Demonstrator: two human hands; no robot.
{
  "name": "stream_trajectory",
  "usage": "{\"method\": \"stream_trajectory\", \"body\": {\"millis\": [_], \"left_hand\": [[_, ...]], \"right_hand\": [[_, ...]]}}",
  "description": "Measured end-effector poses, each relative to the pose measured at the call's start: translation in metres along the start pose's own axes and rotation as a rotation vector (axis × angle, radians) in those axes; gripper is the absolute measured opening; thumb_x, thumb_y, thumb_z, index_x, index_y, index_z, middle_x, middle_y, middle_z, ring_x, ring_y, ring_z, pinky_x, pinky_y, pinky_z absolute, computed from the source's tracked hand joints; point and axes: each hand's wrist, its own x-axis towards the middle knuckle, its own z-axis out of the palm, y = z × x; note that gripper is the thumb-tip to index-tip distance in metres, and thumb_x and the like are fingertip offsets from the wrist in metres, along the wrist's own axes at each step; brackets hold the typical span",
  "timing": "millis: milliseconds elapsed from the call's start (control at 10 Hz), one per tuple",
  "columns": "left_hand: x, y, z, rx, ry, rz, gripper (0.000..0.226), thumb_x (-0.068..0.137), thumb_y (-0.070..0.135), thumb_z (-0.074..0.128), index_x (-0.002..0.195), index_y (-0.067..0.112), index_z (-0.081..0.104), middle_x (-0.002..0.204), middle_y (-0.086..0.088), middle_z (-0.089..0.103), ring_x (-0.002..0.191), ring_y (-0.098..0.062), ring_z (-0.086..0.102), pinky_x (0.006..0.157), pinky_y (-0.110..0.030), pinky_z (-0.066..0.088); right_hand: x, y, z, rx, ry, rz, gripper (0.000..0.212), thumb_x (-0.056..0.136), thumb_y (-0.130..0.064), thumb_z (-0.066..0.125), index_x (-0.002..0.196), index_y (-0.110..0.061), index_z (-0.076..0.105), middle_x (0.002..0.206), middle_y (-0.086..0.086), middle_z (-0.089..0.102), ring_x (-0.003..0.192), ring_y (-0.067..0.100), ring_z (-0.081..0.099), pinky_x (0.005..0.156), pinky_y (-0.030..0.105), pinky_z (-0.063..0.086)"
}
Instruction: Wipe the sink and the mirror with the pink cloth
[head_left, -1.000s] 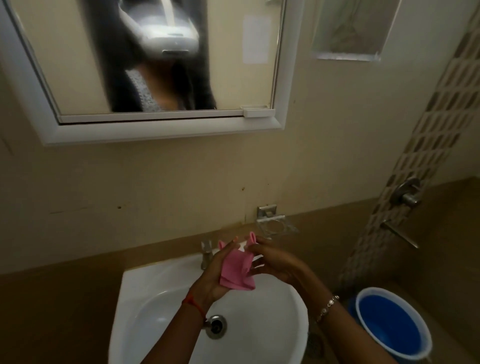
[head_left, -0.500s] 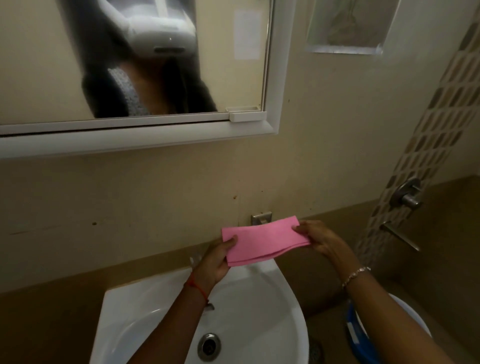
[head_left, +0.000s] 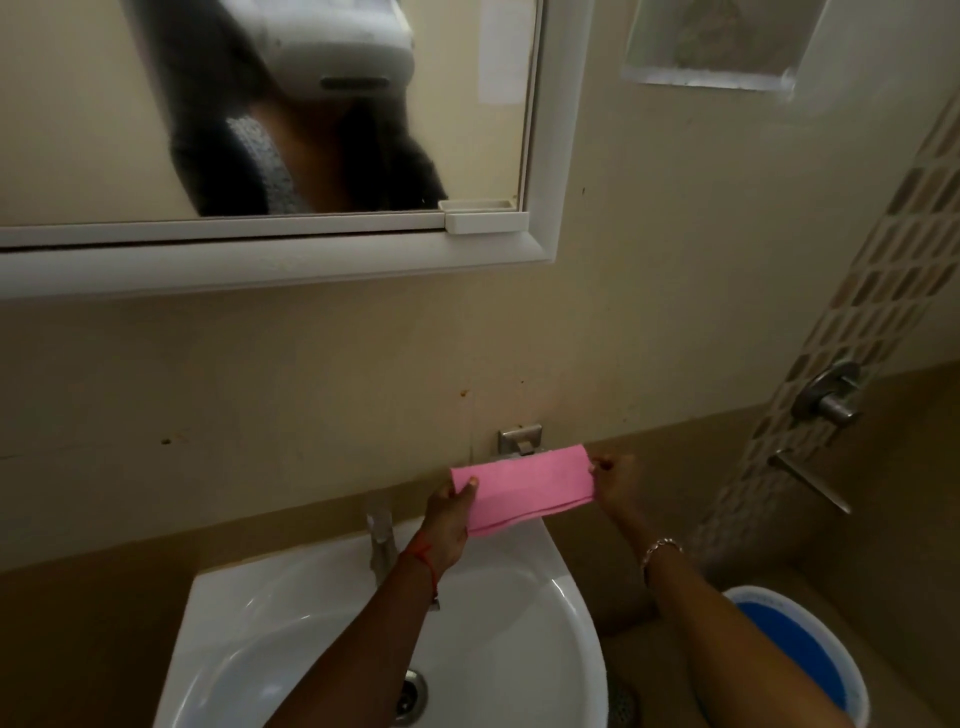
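My left hand (head_left: 447, 519) and right hand (head_left: 618, 480) are each pinching one end of the cloth (head_left: 522, 491), fingers closed on its edges, stretching it flat in the air over the back of the sink (head_left: 571, 613), beside the tap (head_left: 382, 535). Folded in layers, it's looking light and limp; I'm judging a bunched, full-palm grip best for wiping. The mirror (head_left: 540, 228) is hanging above.
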Motion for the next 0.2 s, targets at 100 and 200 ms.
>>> {"method": "stream_trajectory", "body": {"millis": [100, 200], "left_hand": [[-0.012, 0.01, -0.008, 0.094, 0.02, 0.059, 0.025, 0.095, 0.021, 0.046, 0.117, 0.01, 0.051, 0.124, -0.013, 0.053, 0.109, -0.026, 0.051, 0.08, -0.033, 0.046], [-0.024, 0.017, -0.023, 0.239, 0.158, 0.142, 0.048, 0.093, 0.024, 0.051, 0.136, 0.008, 0.038, 0.141, -0.013, 0.044, 0.128, -0.027, 0.043, 0.105, -0.037, 0.037]], "right_hand": [[-0.018, -0.016, -0.003, -0.098, 0.028, -0.129, 0.044, 0.09, -0.021, 0.033, 0.09, 0.008, 0.066, 0.096, 0.03, 0.067, 0.083, 0.033, 0.065, 0.06, 0.025, 0.045], [-0.036, -0.036, 0.0, -0.164, 0.02, -0.249, 0.032, 0.094, -0.011, 0.042, 0.115, 0.007, 0.058, 0.116, 0.025, 0.062, 0.106, 0.034, 0.059, 0.088, 0.036, 0.048]]}}
